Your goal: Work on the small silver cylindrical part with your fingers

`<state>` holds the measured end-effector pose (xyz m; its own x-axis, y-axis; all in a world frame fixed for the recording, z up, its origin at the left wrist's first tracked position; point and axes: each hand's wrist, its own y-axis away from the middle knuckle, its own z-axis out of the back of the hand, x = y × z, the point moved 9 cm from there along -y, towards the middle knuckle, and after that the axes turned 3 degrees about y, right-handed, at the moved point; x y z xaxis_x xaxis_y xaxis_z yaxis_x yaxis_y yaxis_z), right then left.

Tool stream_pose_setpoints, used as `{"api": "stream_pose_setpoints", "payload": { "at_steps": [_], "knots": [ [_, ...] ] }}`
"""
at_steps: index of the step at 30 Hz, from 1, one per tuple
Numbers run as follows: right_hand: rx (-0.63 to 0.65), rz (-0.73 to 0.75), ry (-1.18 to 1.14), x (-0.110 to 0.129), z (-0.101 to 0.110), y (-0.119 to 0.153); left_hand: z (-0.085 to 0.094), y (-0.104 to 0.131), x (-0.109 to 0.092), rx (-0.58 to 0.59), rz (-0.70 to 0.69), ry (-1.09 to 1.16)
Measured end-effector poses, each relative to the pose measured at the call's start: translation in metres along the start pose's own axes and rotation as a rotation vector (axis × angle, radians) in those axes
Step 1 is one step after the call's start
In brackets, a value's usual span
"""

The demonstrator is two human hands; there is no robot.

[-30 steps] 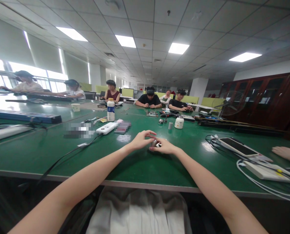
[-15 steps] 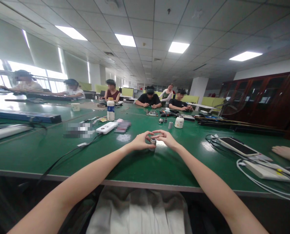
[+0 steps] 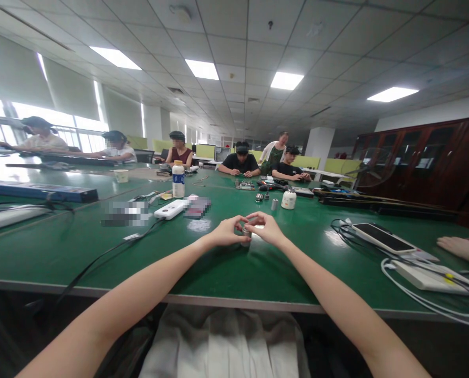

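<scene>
A small silvery metal cylinder (image 3: 246,240) stands upright on the green table (image 3: 218,278), close in front of me. My left hand (image 3: 229,231) curls round it from the left, thumb on the near side and fingers behind. From the right, my right hand (image 3: 264,227) has its thumb and fingertips closed at the cylinder's top. The fingers of both hands meet there and hide most of the upper end. Whether a separate small part sits between the right fingertips cannot be made out.
Beyond my hands stand another metal cylinder (image 3: 274,204), a white jar (image 3: 288,199) and a bottle (image 3: 178,179). A white power strip (image 3: 169,209) with a black cable lies left. Phone (image 3: 383,237) and cables lie right, near another person's hand (image 3: 457,247). Several people sit across.
My right fingers have come down and closed at the top of the metal cylinder; before, they were spread above it. The left hand keeps its hold. A standing person at the back has shifted.
</scene>
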<state>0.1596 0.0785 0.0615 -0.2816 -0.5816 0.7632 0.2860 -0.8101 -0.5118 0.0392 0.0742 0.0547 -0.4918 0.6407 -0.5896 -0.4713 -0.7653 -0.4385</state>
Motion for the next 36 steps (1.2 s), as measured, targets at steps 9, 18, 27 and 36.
{"api": "stream_pose_setpoints", "payload": {
  "at_steps": [9,18,27,36],
  "knots": [
    [-0.093,-0.071,0.092,-0.034,0.036,-0.015,0.0,0.002,-0.002,0.023,0.002,0.013],
    [0.166,-0.256,0.111,-0.085,0.024,-0.003,0.001,0.002,-0.002,0.028,0.003,0.013],
    [-0.021,-0.083,-0.093,-0.032,0.038,-0.016,0.0,0.002,-0.002,0.031,-0.003,0.032],
    [0.042,-0.022,-0.119,-0.004,0.003,-0.006,0.0,0.0,0.001,0.004,-0.029,0.035]
  ]
}}
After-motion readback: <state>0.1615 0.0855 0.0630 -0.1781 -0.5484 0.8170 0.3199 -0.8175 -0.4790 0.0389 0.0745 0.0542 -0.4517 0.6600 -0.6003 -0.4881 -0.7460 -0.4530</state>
